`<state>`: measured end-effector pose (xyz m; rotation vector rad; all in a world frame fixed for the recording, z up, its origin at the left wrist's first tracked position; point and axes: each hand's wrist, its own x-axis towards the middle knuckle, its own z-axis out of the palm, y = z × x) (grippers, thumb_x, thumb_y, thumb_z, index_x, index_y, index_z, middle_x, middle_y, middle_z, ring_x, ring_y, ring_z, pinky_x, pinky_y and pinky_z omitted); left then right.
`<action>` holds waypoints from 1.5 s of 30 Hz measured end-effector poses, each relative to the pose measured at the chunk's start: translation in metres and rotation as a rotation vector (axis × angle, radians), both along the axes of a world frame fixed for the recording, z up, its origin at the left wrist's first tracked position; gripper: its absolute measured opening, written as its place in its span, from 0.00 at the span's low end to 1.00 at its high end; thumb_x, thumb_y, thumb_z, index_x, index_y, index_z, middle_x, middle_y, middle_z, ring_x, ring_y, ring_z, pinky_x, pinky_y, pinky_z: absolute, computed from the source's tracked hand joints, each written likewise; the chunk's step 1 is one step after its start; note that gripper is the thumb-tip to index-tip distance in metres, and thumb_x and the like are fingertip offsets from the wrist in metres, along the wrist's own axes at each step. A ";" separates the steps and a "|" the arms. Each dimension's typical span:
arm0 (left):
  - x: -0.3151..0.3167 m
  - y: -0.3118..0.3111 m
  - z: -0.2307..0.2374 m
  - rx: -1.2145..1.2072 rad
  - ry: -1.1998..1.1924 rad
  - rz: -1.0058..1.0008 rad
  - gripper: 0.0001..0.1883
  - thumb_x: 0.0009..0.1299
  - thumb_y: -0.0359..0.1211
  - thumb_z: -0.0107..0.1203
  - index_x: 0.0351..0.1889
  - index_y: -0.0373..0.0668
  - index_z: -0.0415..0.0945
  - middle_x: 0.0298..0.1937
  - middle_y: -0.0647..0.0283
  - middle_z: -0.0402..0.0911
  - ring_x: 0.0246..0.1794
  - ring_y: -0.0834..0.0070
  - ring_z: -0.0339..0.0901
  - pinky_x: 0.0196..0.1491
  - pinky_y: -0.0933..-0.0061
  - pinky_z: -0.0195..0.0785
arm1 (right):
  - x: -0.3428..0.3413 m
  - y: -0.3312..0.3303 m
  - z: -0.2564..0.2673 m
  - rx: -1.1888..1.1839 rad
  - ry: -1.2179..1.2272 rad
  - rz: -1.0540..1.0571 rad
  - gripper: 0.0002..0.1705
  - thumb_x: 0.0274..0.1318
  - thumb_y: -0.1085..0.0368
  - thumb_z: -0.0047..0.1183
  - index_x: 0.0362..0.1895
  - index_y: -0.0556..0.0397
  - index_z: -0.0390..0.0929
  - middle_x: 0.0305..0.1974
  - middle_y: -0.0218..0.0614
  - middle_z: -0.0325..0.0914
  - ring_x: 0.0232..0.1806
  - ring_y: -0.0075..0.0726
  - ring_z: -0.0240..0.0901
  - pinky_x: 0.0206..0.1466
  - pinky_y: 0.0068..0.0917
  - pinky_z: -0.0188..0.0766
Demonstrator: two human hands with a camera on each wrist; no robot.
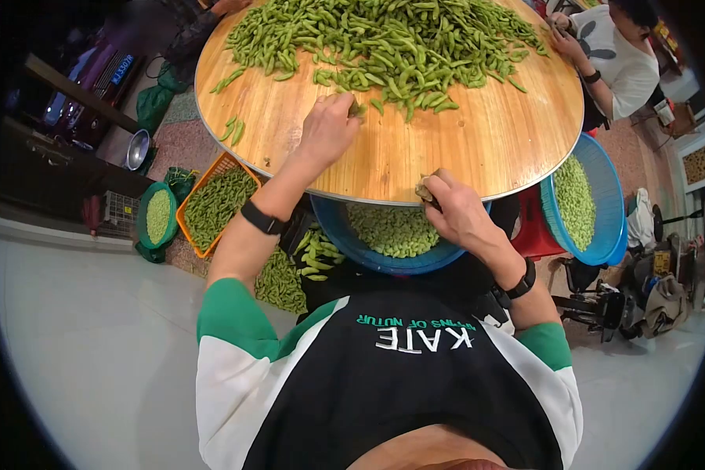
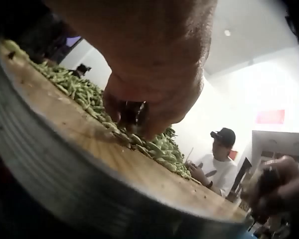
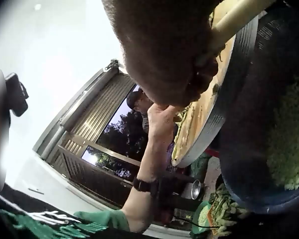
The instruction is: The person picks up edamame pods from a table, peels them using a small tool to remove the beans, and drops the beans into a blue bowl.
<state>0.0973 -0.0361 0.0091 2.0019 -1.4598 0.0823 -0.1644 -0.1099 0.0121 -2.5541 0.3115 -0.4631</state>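
Note:
My left hand (image 1: 329, 131) is over the round wooden table (image 1: 274, 141), its curled fingers pinching a small dark object (image 1: 356, 109) at the near edge of the green pod pile (image 1: 415, 47). That object (image 2: 134, 112) looks dark and shiny in the left wrist view, beside the left hand (image 2: 152, 74). At the table's near rim, my right hand (image 1: 464, 215) grips a small brownish object (image 1: 423, 189), above a blue basin (image 1: 333, 235) of shelled green beans (image 1: 392, 229). In the right wrist view the right hand (image 3: 174, 74) is dark, its fingertips partly hidden.
An orange crate (image 1: 186, 223) of pods and a green basin (image 1: 142, 227) stand on the floor at left, with loose pods (image 1: 280, 283) nearby. At right is another blue basket (image 1: 603, 188) of beans. Someone in a white shirt (image 1: 633, 74) is across the table.

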 end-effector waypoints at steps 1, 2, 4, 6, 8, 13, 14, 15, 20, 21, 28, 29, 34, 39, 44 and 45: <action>-0.008 0.006 0.004 -0.045 0.037 -0.050 0.09 0.61 0.30 0.56 0.36 0.35 0.73 0.29 0.49 0.78 0.33 0.50 0.76 0.37 0.55 0.69 | -0.002 0.000 -0.003 0.028 -0.022 0.002 0.12 0.51 0.69 0.53 0.40 0.58 0.70 0.33 0.46 0.70 0.34 0.54 0.71 0.37 0.44 0.70; -0.017 0.012 0.008 -0.093 0.074 -0.102 0.08 0.62 0.28 0.57 0.36 0.36 0.73 0.27 0.53 0.78 0.29 0.56 0.78 0.34 0.60 0.70 | -0.004 0.001 -0.004 0.054 -0.045 0.001 0.12 0.55 0.67 0.51 0.44 0.58 0.71 0.33 0.45 0.71 0.32 0.50 0.72 0.35 0.41 0.70; -0.041 0.023 0.016 -0.090 0.386 -0.163 0.06 0.64 0.27 0.55 0.36 0.35 0.73 0.27 0.58 0.78 0.26 0.66 0.75 0.30 0.68 0.67 | -0.003 0.008 0.008 0.457 -0.037 -0.086 0.15 0.60 0.65 0.48 0.49 0.58 0.70 0.33 0.41 0.71 0.29 0.41 0.71 0.31 0.36 0.69; -0.063 0.034 0.020 -0.114 0.878 -0.295 0.04 0.69 0.24 0.52 0.40 0.34 0.73 0.29 0.67 0.77 0.24 0.88 0.71 0.24 0.84 0.62 | -0.005 0.011 0.011 1.114 -0.063 -0.103 0.22 0.69 0.60 0.39 0.63 0.54 0.63 0.34 0.32 0.71 0.24 0.19 0.63 0.22 0.18 0.62; -0.079 0.041 0.021 -0.089 1.060 -0.320 0.05 0.69 0.24 0.51 0.42 0.35 0.73 0.30 0.66 0.78 0.25 0.87 0.72 0.24 0.85 0.63 | -0.003 0.015 0.008 1.233 -0.135 -0.080 0.22 0.69 0.60 0.39 0.63 0.54 0.63 0.34 0.31 0.71 0.25 0.18 0.63 0.21 0.16 0.60; -0.100 0.045 0.018 -0.034 1.336 -0.420 0.06 0.71 0.24 0.49 0.44 0.35 0.73 0.31 0.65 0.79 0.25 0.86 0.74 0.22 0.87 0.63 | -0.004 0.020 -0.005 1.486 -0.227 0.083 0.22 0.70 0.60 0.40 0.63 0.55 0.62 0.34 0.30 0.70 0.25 0.18 0.62 0.19 0.14 0.58; -0.102 0.046 0.016 -0.032 1.340 -0.420 0.06 0.71 0.24 0.49 0.44 0.35 0.73 0.31 0.65 0.79 0.25 0.86 0.74 0.22 0.87 0.63 | -0.004 0.022 -0.009 1.513 -0.263 0.112 0.22 0.70 0.60 0.40 0.64 0.55 0.61 0.34 0.30 0.70 0.24 0.18 0.61 0.18 0.14 0.57; -0.103 0.046 0.014 -0.035 1.312 -0.380 0.05 0.71 0.25 0.49 0.43 0.35 0.73 0.31 0.66 0.79 0.25 0.86 0.73 0.22 0.87 0.62 | -0.005 0.026 -0.008 1.515 -0.260 0.109 0.22 0.70 0.60 0.40 0.64 0.55 0.61 0.34 0.30 0.70 0.24 0.18 0.61 0.18 0.14 0.57; -0.104 0.049 0.013 0.004 1.285 -0.314 0.03 0.71 0.27 0.50 0.39 0.37 0.72 0.29 0.67 0.78 0.24 0.87 0.72 0.22 0.87 0.61 | -0.008 0.035 -0.005 1.605 -0.376 0.132 0.23 0.70 0.61 0.39 0.65 0.55 0.61 0.33 0.31 0.70 0.23 0.18 0.60 0.18 0.14 0.57; -0.103 0.050 0.012 0.045 1.309 -0.322 0.03 0.71 0.27 0.50 0.39 0.37 0.72 0.29 0.67 0.77 0.24 0.87 0.72 0.22 0.87 0.61 | -0.008 0.034 -0.005 1.606 -0.372 0.134 0.23 0.70 0.61 0.39 0.65 0.55 0.61 0.33 0.31 0.70 0.23 0.18 0.60 0.18 0.14 0.57; -0.108 0.054 0.002 0.009 1.124 -0.352 0.04 0.71 0.27 0.50 0.40 0.38 0.73 0.28 0.71 0.75 0.25 0.89 0.69 0.25 0.87 0.60 | -0.010 0.035 -0.004 1.599 -0.310 0.097 0.23 0.69 0.63 0.40 0.65 0.55 0.61 0.30 0.31 0.69 0.20 0.18 0.58 0.17 0.14 0.55; -0.108 0.055 0.001 0.009 1.126 -0.351 0.04 0.71 0.27 0.50 0.40 0.38 0.73 0.28 0.71 0.75 0.25 0.89 0.69 0.25 0.87 0.60 | -0.011 0.036 -0.003 1.606 -0.302 0.072 0.23 0.69 0.64 0.40 0.66 0.54 0.60 0.29 0.31 0.69 0.19 0.18 0.56 0.17 0.13 0.55; -0.099 0.056 0.000 0.145 1.326 -0.415 0.05 0.70 0.27 0.51 0.42 0.39 0.73 0.27 0.71 0.74 0.25 0.87 0.71 0.24 0.85 0.60 | -0.013 0.034 0.000 1.614 -0.263 0.063 0.17 0.69 0.61 0.42 0.55 0.57 0.69 0.29 0.30 0.69 0.18 0.16 0.56 0.17 0.13 0.54; -0.088 0.049 -0.014 0.210 1.947 -0.609 0.07 0.69 0.29 0.53 0.44 0.40 0.73 0.25 0.70 0.74 0.20 0.86 0.70 0.20 0.85 0.58 | -0.014 0.028 -0.011 1.829 -0.245 0.187 0.15 0.68 0.62 0.43 0.53 0.56 0.70 0.29 0.30 0.70 0.18 0.16 0.56 0.16 0.13 0.54; -0.101 0.046 -0.015 0.129 1.758 -0.405 0.07 0.69 0.29 0.54 0.43 0.40 0.74 0.23 0.69 0.74 0.17 0.86 0.69 0.17 0.86 0.57 | -0.011 0.032 -0.017 1.960 -0.320 0.001 0.14 0.68 0.63 0.43 0.53 0.53 0.70 0.30 0.33 0.71 0.17 0.18 0.56 0.15 0.14 0.55; -0.100 0.048 -0.012 0.140 1.710 -0.402 0.06 0.69 0.29 0.54 0.42 0.39 0.75 0.22 0.69 0.74 0.16 0.86 0.68 0.17 0.86 0.57 | -0.010 0.033 -0.015 1.959 -0.319 0.000 0.14 0.68 0.63 0.43 0.53 0.53 0.70 0.30 0.33 0.71 0.17 0.18 0.56 0.15 0.14 0.55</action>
